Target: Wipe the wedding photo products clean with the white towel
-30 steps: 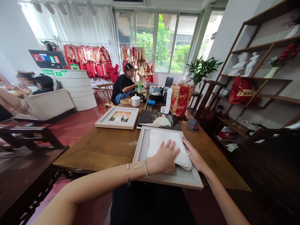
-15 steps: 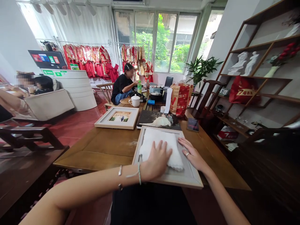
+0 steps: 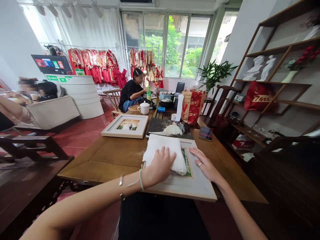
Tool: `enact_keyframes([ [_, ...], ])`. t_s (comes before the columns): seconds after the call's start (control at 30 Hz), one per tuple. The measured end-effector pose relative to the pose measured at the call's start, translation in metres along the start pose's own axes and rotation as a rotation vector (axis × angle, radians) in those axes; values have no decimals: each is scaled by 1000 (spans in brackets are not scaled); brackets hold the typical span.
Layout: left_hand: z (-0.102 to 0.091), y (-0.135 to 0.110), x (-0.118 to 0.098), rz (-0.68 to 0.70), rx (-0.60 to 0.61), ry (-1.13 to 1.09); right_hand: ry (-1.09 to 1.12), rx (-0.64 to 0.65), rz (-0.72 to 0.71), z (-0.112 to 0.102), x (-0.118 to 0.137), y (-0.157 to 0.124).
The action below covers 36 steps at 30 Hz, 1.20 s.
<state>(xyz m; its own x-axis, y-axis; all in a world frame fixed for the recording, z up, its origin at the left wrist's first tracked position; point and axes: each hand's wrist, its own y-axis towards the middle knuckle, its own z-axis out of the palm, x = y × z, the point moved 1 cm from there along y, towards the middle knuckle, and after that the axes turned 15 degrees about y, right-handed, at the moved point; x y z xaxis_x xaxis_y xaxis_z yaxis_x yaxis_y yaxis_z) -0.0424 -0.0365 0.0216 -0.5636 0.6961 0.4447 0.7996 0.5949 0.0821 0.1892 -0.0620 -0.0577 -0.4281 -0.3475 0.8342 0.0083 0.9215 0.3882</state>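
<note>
A pale wooden picture frame (image 3: 197,186) lies flat at the near edge of the wooden table (image 3: 112,160). A folded white cloth (image 3: 162,148) covers its left part. My left hand (image 3: 157,168) presses flat on the cloth, fingers spread. My right hand (image 3: 206,165) rests flat on the frame's right border, fingers stretched out, a ring on one finger. A strip of the green picture (image 3: 186,161) shows between the cloth and the right hand.
A second framed photo (image 3: 126,126) and a dark print (image 3: 170,128) lie farther back on the table, with a phone (image 3: 205,132), teapot (image 3: 144,107) and red bag (image 3: 192,105). A person sits at the far end. Shelves (image 3: 275,86) stand on the right, chairs on the left.
My left hand has slid the white cloth leftward across the frame, uncovering part of the picture. My right hand has stayed on the frame's right border.
</note>
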Motion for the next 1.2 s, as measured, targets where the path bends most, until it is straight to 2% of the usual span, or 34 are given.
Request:
enact_keyframes([
  [0.17, -10, -48, -13, 119, -9, 14, -39, 6, -24, -3, 2, 11],
  [0.3, -24, -61, -19, 130, -8, 25, -104, 38, -54, -6, 3, 18],
  [0.4, -30, -47, -9, 84, 49, -25, -121, 64, -58, -7, 6, 16],
  [0.47, -26, -30, 3, 19, 35, -36, -112, 71, -58, -7, 8, 11],
  [0.57, -10, -4, 20, -84, -44, -2, -88, 77, -54, -5, 6, 3],
  [0.67, 11, 14, 28, -128, -88, 19, -80, 76, -51, -2, 0, 0],
  [0.8, 24, 19, 26, -101, -159, 51, -87, 51, -56, 2, -9, 1],
  [0.9, 20, 4, 19, -50, -128, 83, -76, 32, -53, 1, -11, 4],
  [1.1, -3, -55, 5, -24, 37, 58, -51, 28, -39, -7, -6, 11],
  [1.2, -16, -65, 5, -7, 90, -37, -54, 34, -33, -11, -4, 11],
])
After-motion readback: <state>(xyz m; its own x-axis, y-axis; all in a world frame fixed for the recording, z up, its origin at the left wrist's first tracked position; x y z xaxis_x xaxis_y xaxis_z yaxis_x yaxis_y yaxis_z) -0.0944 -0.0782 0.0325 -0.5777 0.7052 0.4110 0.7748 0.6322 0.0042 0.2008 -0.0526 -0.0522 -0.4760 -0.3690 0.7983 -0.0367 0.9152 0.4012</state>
